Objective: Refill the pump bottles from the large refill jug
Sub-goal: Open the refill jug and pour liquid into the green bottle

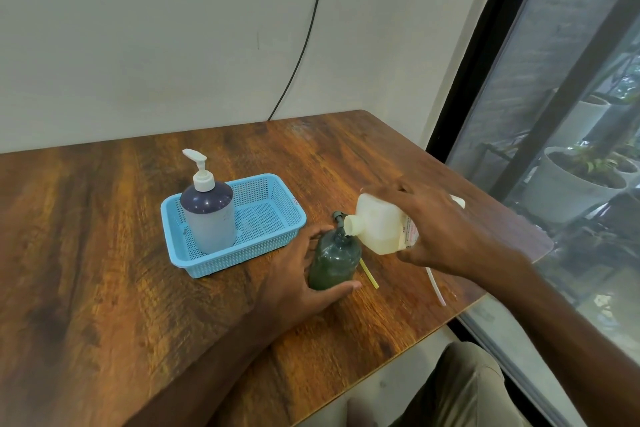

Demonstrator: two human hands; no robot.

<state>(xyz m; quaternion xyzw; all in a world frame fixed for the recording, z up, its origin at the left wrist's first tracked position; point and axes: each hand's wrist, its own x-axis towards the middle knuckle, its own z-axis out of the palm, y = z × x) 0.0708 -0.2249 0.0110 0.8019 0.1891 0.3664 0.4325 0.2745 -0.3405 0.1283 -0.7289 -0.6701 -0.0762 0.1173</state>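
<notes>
Wood-grain table (104, 236) against a pale wall: the left hand (298, 277) wraps the green bottle (334, 260), fingers closed round its base, while the right hand (440, 229) grips the tipped refill jug (377, 225) — spout at the open neck. Best poured slowly — mouths aligned, bottle steadied upright.

Wood-grain tabletop (104, 253) butts a plain pale wall (156, 28). Black cable (308, 35) hangs down the wall and drops behind the tabletop's far edge. Right side: black-framed window (491, 87); outside, white planters (568, 184) with green plants, blurred. Light blue perforated basket (273, 215) sits mid-tabletop. Khaki trouser leg (460, 388) bottom right.
</notes>
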